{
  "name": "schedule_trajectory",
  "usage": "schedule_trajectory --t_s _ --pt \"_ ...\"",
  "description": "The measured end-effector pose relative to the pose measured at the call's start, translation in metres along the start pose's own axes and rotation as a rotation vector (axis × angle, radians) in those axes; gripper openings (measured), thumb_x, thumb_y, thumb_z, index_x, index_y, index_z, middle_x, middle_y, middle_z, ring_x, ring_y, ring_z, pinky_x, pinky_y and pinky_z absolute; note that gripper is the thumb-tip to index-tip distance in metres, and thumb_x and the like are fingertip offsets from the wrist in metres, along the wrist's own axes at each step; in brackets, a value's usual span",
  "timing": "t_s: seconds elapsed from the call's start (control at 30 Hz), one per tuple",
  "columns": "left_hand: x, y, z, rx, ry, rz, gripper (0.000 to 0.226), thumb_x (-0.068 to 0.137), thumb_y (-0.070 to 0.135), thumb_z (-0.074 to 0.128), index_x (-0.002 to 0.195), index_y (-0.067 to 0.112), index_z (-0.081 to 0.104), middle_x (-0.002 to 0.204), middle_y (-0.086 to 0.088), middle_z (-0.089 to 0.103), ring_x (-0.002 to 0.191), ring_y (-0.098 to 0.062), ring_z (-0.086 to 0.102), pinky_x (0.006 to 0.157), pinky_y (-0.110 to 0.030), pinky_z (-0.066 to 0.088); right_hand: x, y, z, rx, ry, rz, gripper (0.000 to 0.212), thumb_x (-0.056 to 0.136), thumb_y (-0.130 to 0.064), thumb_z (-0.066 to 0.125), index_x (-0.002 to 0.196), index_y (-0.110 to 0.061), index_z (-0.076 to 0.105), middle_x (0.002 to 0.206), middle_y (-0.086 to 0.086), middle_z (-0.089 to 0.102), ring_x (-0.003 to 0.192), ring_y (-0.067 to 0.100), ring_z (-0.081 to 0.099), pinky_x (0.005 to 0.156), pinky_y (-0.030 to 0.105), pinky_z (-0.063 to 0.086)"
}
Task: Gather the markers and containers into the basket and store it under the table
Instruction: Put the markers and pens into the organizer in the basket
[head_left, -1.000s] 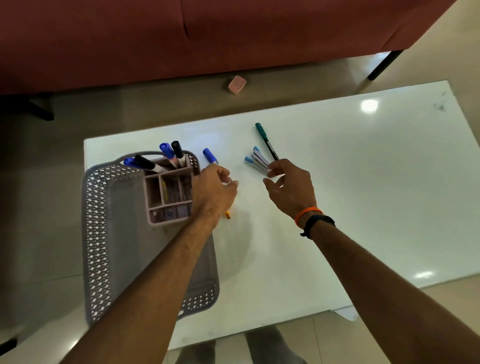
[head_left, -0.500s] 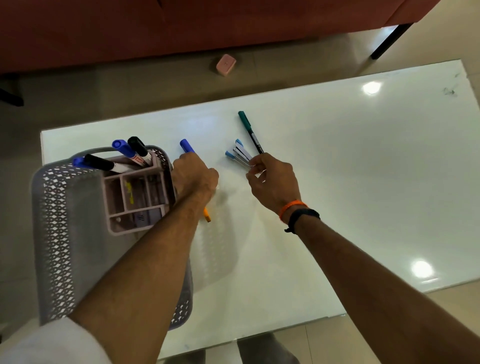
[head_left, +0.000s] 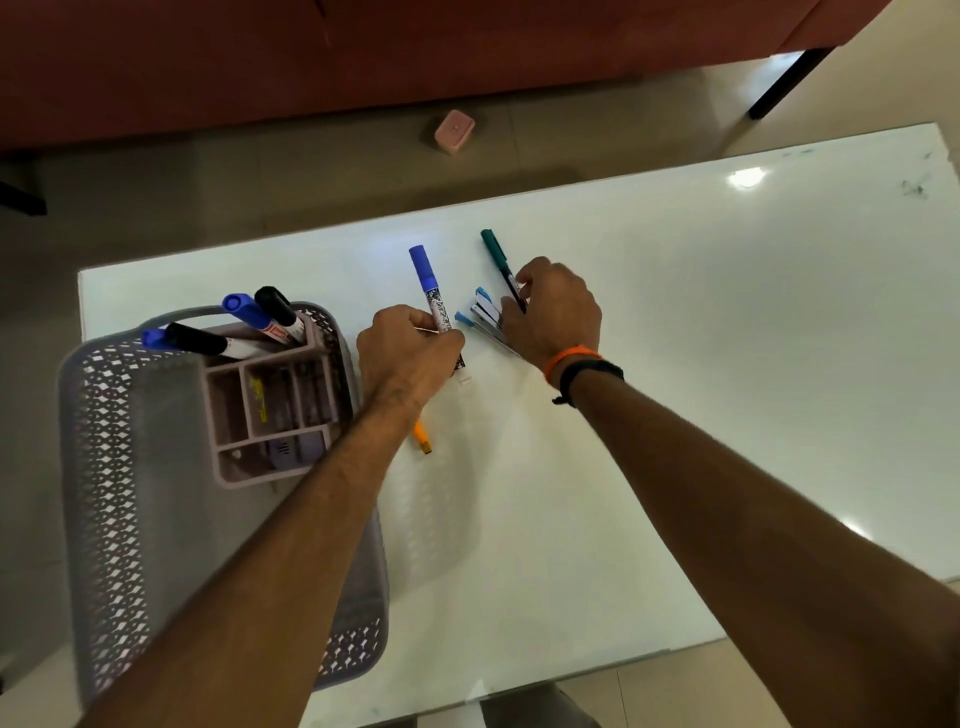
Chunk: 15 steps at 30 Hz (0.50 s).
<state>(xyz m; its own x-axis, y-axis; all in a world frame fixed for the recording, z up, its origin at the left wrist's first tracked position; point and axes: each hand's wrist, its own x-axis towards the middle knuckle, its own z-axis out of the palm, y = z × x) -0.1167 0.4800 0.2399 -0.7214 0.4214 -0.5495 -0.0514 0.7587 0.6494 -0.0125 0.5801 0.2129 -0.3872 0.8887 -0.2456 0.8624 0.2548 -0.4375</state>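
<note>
A grey perforated basket (head_left: 104, 467) sits on the left end of the white table (head_left: 675, 364). Inside it stands a pinkish compartment organiser (head_left: 265, 410) holding several blue and black markers (head_left: 260, 317). My left hand (head_left: 405, 353) grips a blue-capped marker (head_left: 428, 283) just right of the basket; an orange pen (head_left: 422, 438) pokes out under the wrist. My right hand (head_left: 553, 312) curls over a bunch of light-blue-capped pens (head_left: 480, 312) and a teal-capped pen (head_left: 496, 257), pinching them on the tabletop.
A red sofa (head_left: 363, 52) runs along the far side. On the floor in front of it lies a small pink box (head_left: 454, 131). A black leg (head_left: 784, 83) stands at the top right. The basket's near end overhangs the table's left front edge.
My left hand has lifted the blue-capped marker so more of its barrel shows. The right hand has closed down over the bunch of pens. The view shifted.
</note>
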Motion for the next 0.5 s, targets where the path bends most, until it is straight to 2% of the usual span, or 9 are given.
schedule_trajectory --t_s 0.13,0.33,0.5 --pt "0.003 0.001 -0.002 -0.022 -0.024 -0.014 0.012 0.071 0.019 0.074 0.073 0.02 0.062 0.07 -0.003 0.072 0.063 -0.02 0.072 0.073 -0.037 0.061 0.023 -0.004 0.008 -0.126 -0.025 -0.012 0.038 0.085 -0.034 0.064 0.115 -0.011 0.056 0.111 0.01 0.06 0.098 0.03 0.06 0.077 0.038 0.049" --pt "0.005 0.004 -0.003 -0.033 -0.028 -0.014 0.014 0.07 0.019 0.075 0.071 0.021 0.061 0.071 -0.001 0.072 0.062 -0.019 0.072 0.071 -0.037 0.061 0.032 -0.008 0.004 -0.149 -0.089 -0.001 0.026 0.087 -0.028 0.062 0.107 -0.013 0.063 0.105 0.01 0.066 0.094 0.029 0.061 0.08 0.04 0.054" --pt "0.002 0.005 -0.004 -0.081 -0.027 -0.017 0.01 0.065 0.018 0.073 0.067 0.02 0.063 0.064 0.003 0.071 0.067 -0.019 0.072 0.072 -0.037 0.061 0.005 -0.009 -0.014 0.169 0.035 0.046 0.015 0.078 -0.023 0.062 0.09 -0.015 0.067 0.088 -0.002 0.071 0.084 0.022 0.064 0.074 0.033 0.053"
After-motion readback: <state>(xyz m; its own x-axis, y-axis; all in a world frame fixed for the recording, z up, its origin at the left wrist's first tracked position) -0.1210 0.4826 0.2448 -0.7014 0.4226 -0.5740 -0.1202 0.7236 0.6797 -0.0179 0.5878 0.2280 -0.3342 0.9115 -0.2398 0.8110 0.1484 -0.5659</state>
